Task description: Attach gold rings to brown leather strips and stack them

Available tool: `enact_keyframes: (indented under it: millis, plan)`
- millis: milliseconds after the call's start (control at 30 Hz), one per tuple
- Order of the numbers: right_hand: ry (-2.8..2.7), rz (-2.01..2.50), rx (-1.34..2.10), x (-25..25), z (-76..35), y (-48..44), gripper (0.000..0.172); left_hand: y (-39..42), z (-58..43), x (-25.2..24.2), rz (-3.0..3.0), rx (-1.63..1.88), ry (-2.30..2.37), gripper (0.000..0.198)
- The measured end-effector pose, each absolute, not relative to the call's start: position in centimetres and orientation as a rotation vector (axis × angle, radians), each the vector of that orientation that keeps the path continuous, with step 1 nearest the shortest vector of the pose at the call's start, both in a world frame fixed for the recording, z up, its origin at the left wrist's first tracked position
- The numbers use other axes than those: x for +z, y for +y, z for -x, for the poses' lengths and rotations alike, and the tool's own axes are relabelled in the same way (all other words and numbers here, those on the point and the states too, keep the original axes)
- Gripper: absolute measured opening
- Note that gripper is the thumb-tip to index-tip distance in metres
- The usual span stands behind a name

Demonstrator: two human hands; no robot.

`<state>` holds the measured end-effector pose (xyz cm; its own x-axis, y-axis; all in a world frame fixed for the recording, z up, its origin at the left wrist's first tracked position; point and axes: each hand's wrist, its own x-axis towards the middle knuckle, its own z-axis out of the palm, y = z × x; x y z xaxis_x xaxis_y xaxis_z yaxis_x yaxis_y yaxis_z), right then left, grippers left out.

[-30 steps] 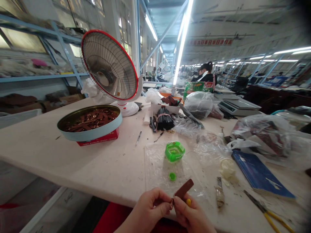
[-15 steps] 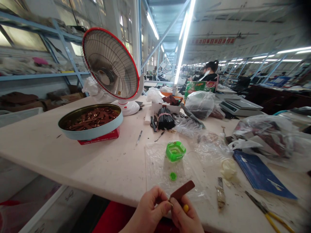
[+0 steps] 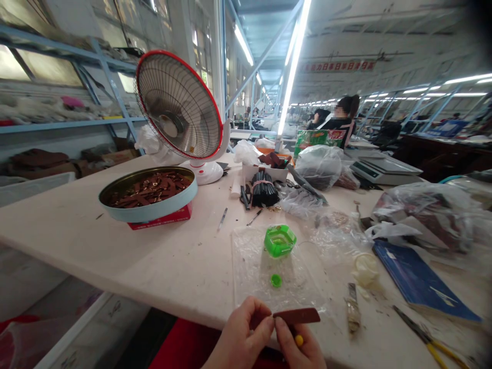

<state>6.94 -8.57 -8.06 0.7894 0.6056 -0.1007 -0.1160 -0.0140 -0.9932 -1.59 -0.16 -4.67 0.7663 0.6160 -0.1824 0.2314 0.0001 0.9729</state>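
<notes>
A flat brown leather-like strip (image 3: pixel 299 315) juts out to the right from between my hands, almost level. My left hand (image 3: pixel 248 330) is closed, its thumb and forefinger pinching the strip's left end. Beside it, my right hand (image 3: pixel 302 348) also pinches the strip near that end. A small round yellow tip (image 3: pixel 299 340) pokes out between the right fingers; the rest of that object is hidden. Just beyond my hands, a green cap (image 3: pixel 275 280) and an open green container (image 3: pixel 280 241) rest on a clear plastic sheet (image 3: pixel 246 277).
Left, a round tin (image 3: pixel 154 209) of brown strips with metal fittings sits on a red box (image 3: pixel 161 219), before a fan heater (image 3: pixel 179 105). Yellow-handled pliers (image 3: pixel 423 335), a blue book (image 3: pixel 423 282) and plastic bags (image 3: pixel 430 215) lie right. A person (image 3: pixel 342 120) sits farther back.
The brown strip has swung down from slanting up and right to nearly level. Both hands have shifted slightly right in the view and still pinch it. The person in the back has shifted slightly.
</notes>
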Motion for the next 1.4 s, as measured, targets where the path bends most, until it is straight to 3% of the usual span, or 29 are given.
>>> enact_keyframes:
  millis: [367,567,900,1100,1400]
  plan:
    - [-0.645,1.545,0.515,-7.7,-7.5,-8.8,0.032,0.0,2.1,-4.5,-1.524,0.306,0.610,0.023]
    - [-0.730,1.557,0.515,-7.5,-8.1,-8.3,0.026,-0.1,1.5,-4.5,-1.654,0.335,0.762,0.012]
    - [-0.659,1.460,0.782,-7.4,-10.5,-7.2,0.036,1.0,0.0,-5.5,-1.476,0.289,0.682,0.010]
    - [-0.517,1.535,0.464,-8.0,-14.1,-8.0,0.045,1.4,-0.6,-5.3,-1.409,0.345,0.773,0.010]
    - [-0.420,1.532,0.363,-9.5,-16.3,-5.7,0.048,2.3,-0.8,-6.5,-1.345,0.371,0.857,0.009]
